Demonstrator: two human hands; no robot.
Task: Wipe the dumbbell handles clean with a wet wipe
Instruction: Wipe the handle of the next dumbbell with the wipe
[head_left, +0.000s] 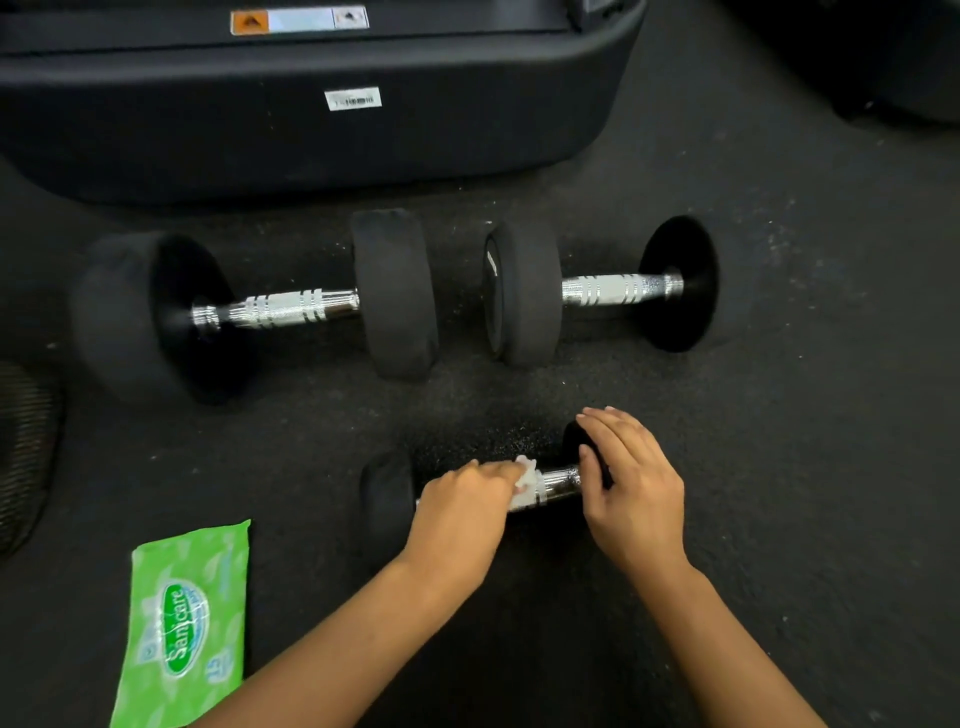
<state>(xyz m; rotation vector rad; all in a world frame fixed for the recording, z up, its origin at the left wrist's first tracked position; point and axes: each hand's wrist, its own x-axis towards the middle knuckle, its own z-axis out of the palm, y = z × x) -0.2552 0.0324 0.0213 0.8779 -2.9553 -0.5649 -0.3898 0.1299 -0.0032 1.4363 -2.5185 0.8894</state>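
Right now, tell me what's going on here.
A person is cleaning a small dumbbell on the floor. The left hand rubs a wipe on its handle while the right hand steadies the right end. Two bigger dumbbells lie behind, untouched. A green wipes pack lies to the left.
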